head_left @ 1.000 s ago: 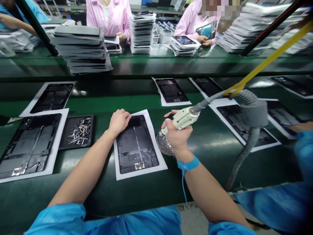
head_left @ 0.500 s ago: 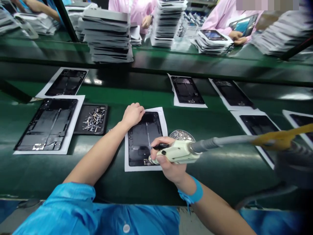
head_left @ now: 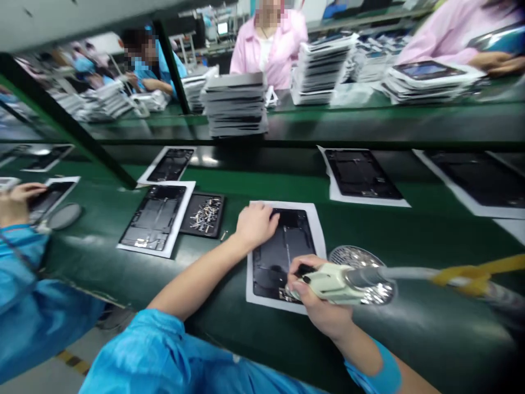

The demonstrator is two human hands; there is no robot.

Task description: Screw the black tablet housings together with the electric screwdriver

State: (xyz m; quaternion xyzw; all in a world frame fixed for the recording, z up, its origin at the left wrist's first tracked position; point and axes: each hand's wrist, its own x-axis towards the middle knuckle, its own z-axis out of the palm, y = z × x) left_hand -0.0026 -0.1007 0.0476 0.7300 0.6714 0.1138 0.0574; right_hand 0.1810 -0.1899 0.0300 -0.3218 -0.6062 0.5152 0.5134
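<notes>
An open black tablet housing (head_left: pixel 268 262) lies on a white sheet (head_left: pixel 320 230) in front of me. My left hand (head_left: pixel 257 225) holds it at the upper left corner, fingers curled over the edge. My right hand (head_left: pixel 324 306) is closed round a pale green electric screwdriver (head_left: pixel 334 282), whose grey cord runs off to the right. The tool's front end is at the housing's lower edge, by a small circuit part (head_left: pixel 286 294); my fingers hide the very tip. Partly behind the screwdriver sits a round dish (head_left: pixel 356 256) of small shiny pieces.
To the left are a black tray (head_left: pixel 207 216) of small metal parts and another housing (head_left: pixel 156 219) on paper. More housings (head_left: pixel 363 172) lie along the back. A green post (head_left: pixel 82 131) slants at left. A co-worker's hand (head_left: pixel 16 202) works at far left. Stacks (head_left: pixel 235 104) stand beyond.
My view has swung left and up, so the bench appears shifted right and lower, and a co-worker at left shows. Both hands keep their places on the housing and the screwdriver.
</notes>
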